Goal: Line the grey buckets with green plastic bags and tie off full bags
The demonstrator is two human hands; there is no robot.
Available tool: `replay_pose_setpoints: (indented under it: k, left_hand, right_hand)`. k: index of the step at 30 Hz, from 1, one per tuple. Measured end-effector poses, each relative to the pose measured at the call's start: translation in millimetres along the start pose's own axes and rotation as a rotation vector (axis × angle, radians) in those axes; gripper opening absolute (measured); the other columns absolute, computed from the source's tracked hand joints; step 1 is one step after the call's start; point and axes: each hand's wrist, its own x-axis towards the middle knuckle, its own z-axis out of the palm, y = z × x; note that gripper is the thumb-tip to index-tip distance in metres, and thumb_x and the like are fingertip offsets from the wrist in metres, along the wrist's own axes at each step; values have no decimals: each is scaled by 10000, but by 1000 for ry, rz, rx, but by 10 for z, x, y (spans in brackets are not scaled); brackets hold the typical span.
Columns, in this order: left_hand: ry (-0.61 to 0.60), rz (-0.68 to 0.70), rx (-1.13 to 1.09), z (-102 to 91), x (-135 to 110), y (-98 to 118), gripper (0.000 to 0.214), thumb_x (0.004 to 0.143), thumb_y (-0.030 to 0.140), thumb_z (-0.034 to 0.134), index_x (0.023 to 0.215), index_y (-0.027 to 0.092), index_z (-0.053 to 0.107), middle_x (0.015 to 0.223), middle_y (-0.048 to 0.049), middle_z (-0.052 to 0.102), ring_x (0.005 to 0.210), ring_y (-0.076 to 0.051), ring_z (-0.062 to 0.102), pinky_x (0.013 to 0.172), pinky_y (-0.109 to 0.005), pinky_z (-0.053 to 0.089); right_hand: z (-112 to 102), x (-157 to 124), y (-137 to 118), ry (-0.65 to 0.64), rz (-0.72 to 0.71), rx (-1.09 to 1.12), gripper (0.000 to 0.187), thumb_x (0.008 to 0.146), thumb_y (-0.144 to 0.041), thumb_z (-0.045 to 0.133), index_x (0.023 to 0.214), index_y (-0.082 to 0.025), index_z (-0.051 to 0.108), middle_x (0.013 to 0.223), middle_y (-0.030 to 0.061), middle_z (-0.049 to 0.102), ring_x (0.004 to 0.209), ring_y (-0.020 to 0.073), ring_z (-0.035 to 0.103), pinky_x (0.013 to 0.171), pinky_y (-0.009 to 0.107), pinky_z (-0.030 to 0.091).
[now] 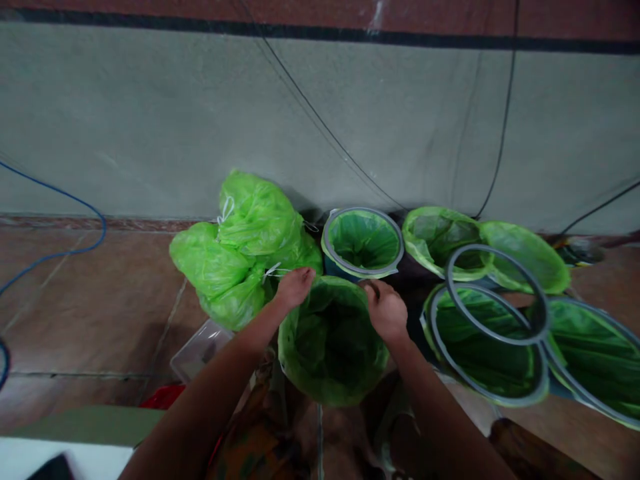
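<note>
A small bin lined with a green plastic bag (333, 343) stands on the floor right below me. My left hand (295, 285) grips the bag's edge at the far left of the rim, fingers curled. My right hand (385, 310) pinches the bag's edge at the far right of the rim. The bag is folded over the rim all round and its inside is dark.
Tied-up green bags (240, 250) are piled to the left against the grey wall. Another lined bin with a grey ring (363, 241) stands behind. Several more lined bins and a loose grey ring (495, 293) crowd the right. A clear plastic box (197, 350) lies lower left.
</note>
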Motion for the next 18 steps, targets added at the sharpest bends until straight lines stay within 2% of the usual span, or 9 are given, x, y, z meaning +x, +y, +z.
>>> replay_pose_setpoints:
  k: [4,6,9,11,13,15,17,18]
  left_hand:
    - [-67,-61,171,102,84,152,472,982,387,298,907,148,698,853,-80,714,817,-176,653,738,-268,450]
    - [-94,-14,197,170,49,140,416,973,387,346,968,165,697,902,-70,722,846,-173,653,759,-262,450]
    - [-51,61,266,279,-45,73,335,947,366,430,1132,194,650,1008,-72,720,922,-191,654,823,-281,454]
    - [-35,64,335,334,-97,39,328,936,311,449,1194,190,613,1050,-91,708,946,-210,657,833,-298,462]
    - [-46,57,390,361,-132,25,348,917,244,468,1241,184,578,1069,-107,697,951,-224,661,825,-309,472]
    - [-25,64,422,350,-157,21,440,883,213,515,1321,179,513,1123,-124,677,993,-245,652,856,-330,473]
    - [36,99,424,299,-180,19,566,843,249,582,1386,164,445,1229,-147,633,1087,-276,614,938,-366,448]
    - [64,108,415,259,-189,17,614,828,283,606,1401,156,425,1282,-157,602,1133,-290,588,972,-380,431]
  right_hand:
    - [117,302,-139,-177,-92,13,354,969,-372,382,1097,-201,665,1038,85,711,954,209,645,806,270,421]
    - [226,356,-128,-247,-127,-24,335,964,-367,403,1097,-210,666,1021,88,716,933,202,651,799,265,422]
    - [344,353,-82,-269,-158,-53,301,939,-317,466,1160,-202,635,1059,101,707,956,202,648,821,267,426]
    - [352,322,-61,-260,-163,21,282,910,-275,509,1144,-191,640,1065,108,705,976,209,645,848,279,435]
    - [289,262,-7,-179,-130,213,263,875,-277,549,1096,-178,652,1057,111,704,988,217,642,879,302,448]
    - [167,163,141,14,7,506,281,844,-341,578,1058,-169,642,1017,106,703,941,216,651,867,330,479]
    - [10,38,417,262,294,849,311,825,-429,576,1000,-174,609,906,79,692,796,194,659,771,344,527]
    - [-73,-22,596,380,493,1030,297,821,-450,565,953,-184,578,831,51,670,698,175,646,692,340,543]
